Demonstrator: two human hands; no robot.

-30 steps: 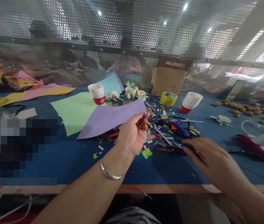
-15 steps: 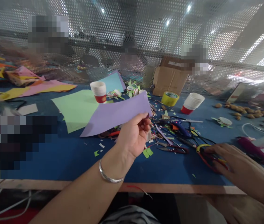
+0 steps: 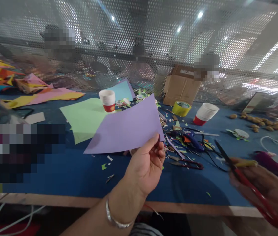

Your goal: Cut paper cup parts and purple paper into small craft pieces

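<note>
My left hand [image 3: 148, 160], with a silver bangle at the wrist, pinches a sheet of purple paper [image 3: 129, 127] by its lower right corner and holds it above the table. At the right, my right hand [image 3: 264, 186] is closed on a pair of scissors [image 3: 247, 180] with red and yellow handles; their dark blades point up and to the left, lifted from the table. Behind the purple paper lies a sheet of green paper [image 3: 84, 121]. Dark-handled thread snips [image 3: 188, 163] lie on the table between my hands.
Paper scraps surround a blue glue gun [image 3: 194, 141] with a black cord. Stacked paper cups [image 3: 107, 101], yellow tape [image 3: 181, 108], a cardboard box [image 3: 181, 87] and walnut-like brown pieces [image 3: 264, 121] stand or lie farther back. A purple tool [image 3: 274, 164] lies at right. Perforated metal [image 3: 119, 39] rises behind.
My right hand has picked the scissors up off the table and drawn them right and nearer. The purple paper has tilted to show more of its face.
</note>
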